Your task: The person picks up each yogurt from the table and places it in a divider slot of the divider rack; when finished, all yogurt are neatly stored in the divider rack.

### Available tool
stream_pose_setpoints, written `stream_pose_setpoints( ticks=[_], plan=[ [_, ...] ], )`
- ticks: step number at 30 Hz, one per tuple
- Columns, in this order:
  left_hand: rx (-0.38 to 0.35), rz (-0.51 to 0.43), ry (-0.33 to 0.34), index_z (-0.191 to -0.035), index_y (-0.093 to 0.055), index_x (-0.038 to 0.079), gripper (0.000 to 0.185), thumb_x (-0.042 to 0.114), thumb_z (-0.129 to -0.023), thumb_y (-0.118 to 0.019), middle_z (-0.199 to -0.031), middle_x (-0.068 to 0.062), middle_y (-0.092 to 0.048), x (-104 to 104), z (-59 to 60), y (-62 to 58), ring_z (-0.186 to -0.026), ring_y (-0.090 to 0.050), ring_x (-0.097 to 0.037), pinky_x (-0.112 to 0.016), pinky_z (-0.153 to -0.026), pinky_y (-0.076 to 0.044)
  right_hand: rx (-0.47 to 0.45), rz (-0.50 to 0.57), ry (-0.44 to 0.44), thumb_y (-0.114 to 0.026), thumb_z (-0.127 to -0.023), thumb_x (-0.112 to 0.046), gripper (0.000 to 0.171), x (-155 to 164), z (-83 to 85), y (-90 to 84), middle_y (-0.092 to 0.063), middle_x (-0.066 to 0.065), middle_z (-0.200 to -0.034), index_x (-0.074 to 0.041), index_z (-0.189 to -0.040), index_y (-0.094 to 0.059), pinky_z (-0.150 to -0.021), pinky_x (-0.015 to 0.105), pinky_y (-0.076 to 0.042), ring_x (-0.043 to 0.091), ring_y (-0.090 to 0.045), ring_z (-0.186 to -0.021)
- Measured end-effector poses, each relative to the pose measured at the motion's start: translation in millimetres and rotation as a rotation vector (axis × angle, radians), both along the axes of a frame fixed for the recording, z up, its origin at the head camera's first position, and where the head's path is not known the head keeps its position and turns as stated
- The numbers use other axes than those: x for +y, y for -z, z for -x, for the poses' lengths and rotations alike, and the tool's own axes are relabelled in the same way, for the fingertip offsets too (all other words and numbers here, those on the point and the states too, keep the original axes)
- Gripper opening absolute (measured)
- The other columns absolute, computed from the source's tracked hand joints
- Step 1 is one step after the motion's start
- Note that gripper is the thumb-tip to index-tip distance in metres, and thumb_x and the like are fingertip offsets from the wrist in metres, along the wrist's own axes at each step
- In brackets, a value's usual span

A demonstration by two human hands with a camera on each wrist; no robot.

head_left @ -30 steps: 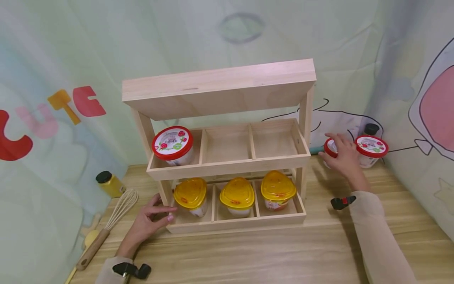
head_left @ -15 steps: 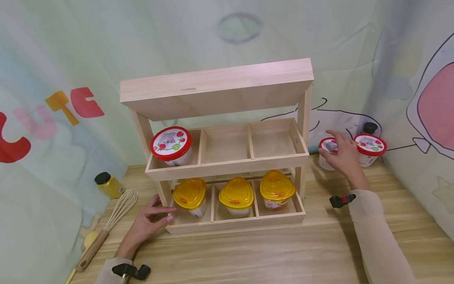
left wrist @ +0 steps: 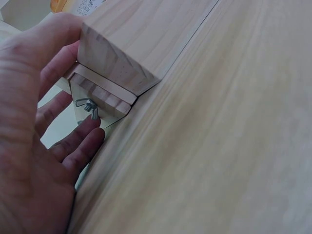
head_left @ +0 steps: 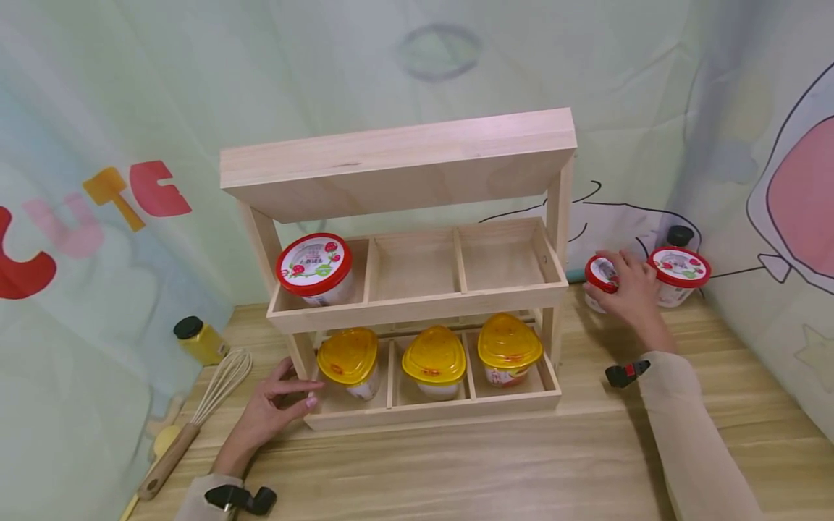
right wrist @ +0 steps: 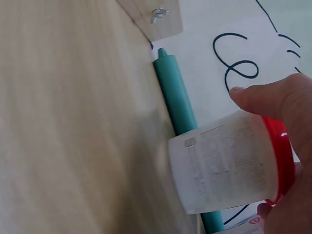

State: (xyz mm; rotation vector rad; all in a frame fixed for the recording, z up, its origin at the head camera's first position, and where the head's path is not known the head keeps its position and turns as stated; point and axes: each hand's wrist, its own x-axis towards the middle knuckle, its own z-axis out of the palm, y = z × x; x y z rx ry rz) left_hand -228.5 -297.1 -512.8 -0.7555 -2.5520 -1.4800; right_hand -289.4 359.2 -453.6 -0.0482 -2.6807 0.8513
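Fingers [right wrist: 273, 97] grip cup [right wrist: 224, 161] — label visible.

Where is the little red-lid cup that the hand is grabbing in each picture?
Head: red-lid cup at right, beside the rack, under the right hand.
Left wrist: not in it.
Right wrist: red-lid cup lower right, tilted, gripped.
Shared landmark: the wooden tabletop.

Person is wearing beige long sleeves on both arms. Small black clip device is sitting on left sleeve [head_left: 202, 499] cuff; a black one with a red mark is sitting on right sleeve [head_left: 691, 441] cuff. Hands bare, no gloves.
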Motion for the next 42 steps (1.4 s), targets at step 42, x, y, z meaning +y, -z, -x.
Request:
stream_pose_setpoints(
  ticks=[42],
  plan=[
    [-0.011,0.001,-0.006,-0.115,-0.084,0.009,0.025,-0.001,-0.092,-0.08,-0.151,0.024,-0.051,-1.5,1.9,1.0,-0.131,-0.053,0.005,-0.012,-0.107,-0.041,0.266,0.065,0.081,-0.083,-0.09,-0.012,0.065,-17.2,-29.9,-60.6,-0.031,0.022,-0.174,-0.017,-0.15,-0.059,-0.115,0.083,-0.031,0.051,-0.021,-0.158]
  ],
)
